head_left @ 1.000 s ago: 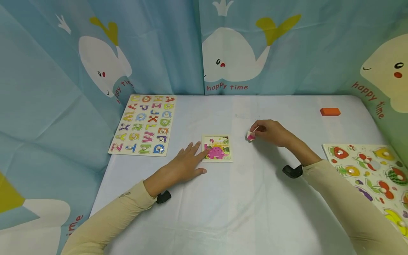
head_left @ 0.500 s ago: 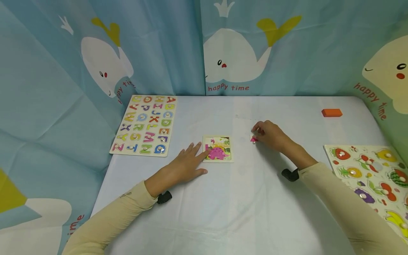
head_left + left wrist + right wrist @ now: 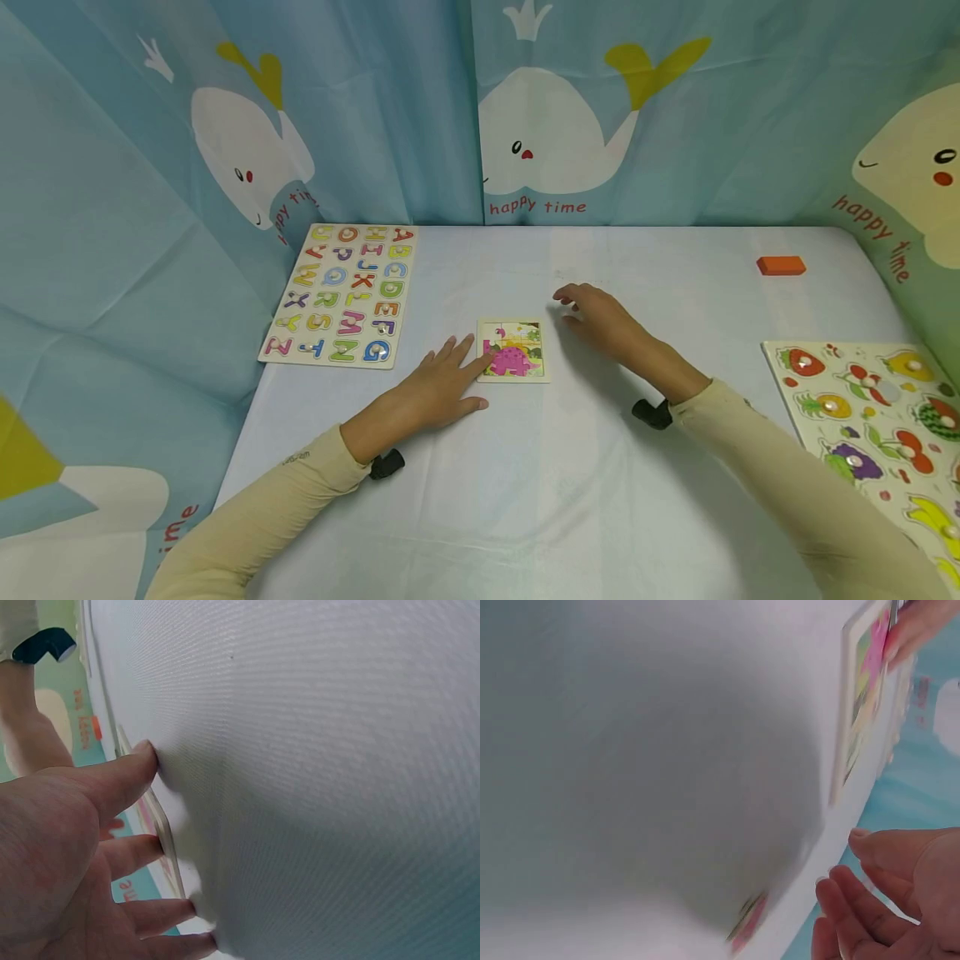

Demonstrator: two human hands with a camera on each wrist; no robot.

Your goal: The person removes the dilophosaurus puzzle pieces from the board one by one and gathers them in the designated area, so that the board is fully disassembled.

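Note:
A small square jigsaw puzzle (image 3: 513,360) with a pink dinosaur lies in a pale frame (image 3: 841,735) at mid-table. My left hand (image 3: 438,387) is spread flat beside it, the index fingertip resting on the picture's left part. The left wrist view shows its fingers (image 3: 135,855) along the frame's edge. Just right of the puzzle, my right hand (image 3: 603,323) hovers with loosely bent fingers and nothing between them. Below it, in the right wrist view, a loose puzzle piece (image 3: 748,922) with pink and green lies on the cloth; the hand hides it in the head view.
An alphabet board (image 3: 341,296) lies at the back left. A fruit peg board (image 3: 873,417) is at the right edge, and an orange block (image 3: 781,266) sits at the back right. Blue whale-print curtains (image 3: 420,108) enclose the white-covered table (image 3: 525,500).
My right hand first held a pink piece right of the puzzle, set it down on the cloth, let go, and moved left toward the puzzle. My left hand has stayed in place.

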